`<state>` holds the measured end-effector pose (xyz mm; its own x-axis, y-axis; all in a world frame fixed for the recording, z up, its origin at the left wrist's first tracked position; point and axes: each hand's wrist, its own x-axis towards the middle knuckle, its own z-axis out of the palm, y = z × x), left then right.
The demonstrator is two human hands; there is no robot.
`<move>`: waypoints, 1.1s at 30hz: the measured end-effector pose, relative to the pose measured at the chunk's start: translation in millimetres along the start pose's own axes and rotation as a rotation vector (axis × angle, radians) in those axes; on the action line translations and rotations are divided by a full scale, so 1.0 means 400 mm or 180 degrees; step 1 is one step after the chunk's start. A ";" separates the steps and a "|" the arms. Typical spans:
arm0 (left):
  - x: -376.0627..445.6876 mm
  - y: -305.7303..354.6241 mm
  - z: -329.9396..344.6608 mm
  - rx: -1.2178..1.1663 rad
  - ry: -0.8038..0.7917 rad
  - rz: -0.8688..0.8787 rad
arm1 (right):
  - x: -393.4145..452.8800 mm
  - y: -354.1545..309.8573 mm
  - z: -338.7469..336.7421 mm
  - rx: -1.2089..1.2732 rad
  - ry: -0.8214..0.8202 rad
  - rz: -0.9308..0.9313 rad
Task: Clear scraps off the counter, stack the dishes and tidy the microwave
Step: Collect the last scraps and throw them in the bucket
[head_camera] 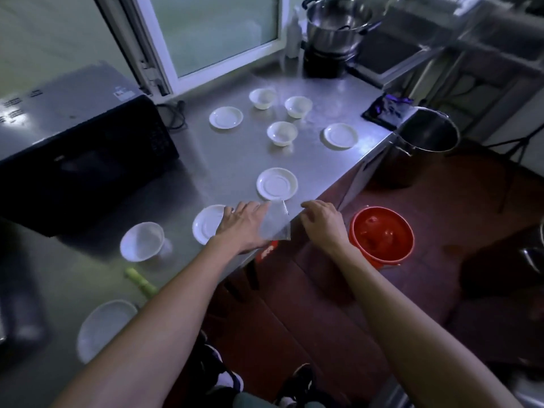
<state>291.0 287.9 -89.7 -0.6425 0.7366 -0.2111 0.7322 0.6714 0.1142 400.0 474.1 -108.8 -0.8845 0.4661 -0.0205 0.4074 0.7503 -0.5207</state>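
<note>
4 white bowls (282, 134) and 5 saucers (277, 184) lie scattered on the steel counter (229, 166).

At the steel counter (223, 160) edge, the left hand (243, 228) holds a clear plastic scrap (275, 223), fingers spread over a white saucer (206, 225). The right hand (322, 222) hovers at three o'clock of the scrap, fingers loosely curled. A red bucket (381, 235) sits on the floor further toward three o'clock. At twelve o'clock lie more saucers and three small bowls (282, 134). The black microwave (82, 160) stands at ten o'clock.
</note>
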 end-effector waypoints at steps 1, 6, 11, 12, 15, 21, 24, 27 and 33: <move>0.017 0.041 -0.004 0.0036 0.0017 0.0060 | -0.005 0.032 -0.022 -0.0009 0.0066 0.0031; 0.096 0.205 -0.011 0.0172 0.0043 0.0254 | -0.028 0.173 -0.111 0.0094 0.0293 0.0168; 0.180 0.330 -0.014 0.0292 -0.0002 0.0482 | -0.024 0.295 -0.170 0.0014 0.0375 0.0338; 0.198 0.350 -0.011 0.0309 -0.0033 0.0518 | -0.022 0.317 -0.179 0.0025 0.0411 0.0371; 0.257 0.402 0.008 0.0343 -0.0112 0.0624 | -0.009 0.381 -0.199 0.0049 0.0448 0.0482; 0.430 0.498 0.060 0.0289 -0.0260 0.0808 | 0.068 0.533 -0.221 -0.0020 0.0403 0.0740; 0.528 0.544 0.090 0.0201 -0.0328 0.0910 | 0.124 0.617 -0.230 -0.0047 0.0396 0.0872; 0.621 0.588 0.117 0.0130 -0.0430 0.0999 | 0.181 0.692 -0.234 -0.0078 0.0469 0.0955; 0.748 0.661 0.156 0.0135 -0.0636 0.1094 | 0.265 0.797 -0.241 0.0115 0.0536 0.1110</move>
<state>306.6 680.8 -183.2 -0.3048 0.8848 -0.3525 0.9083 0.3814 0.1719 457.9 808.0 -194.8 -0.6433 0.7630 -0.0627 0.6662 0.5175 -0.5370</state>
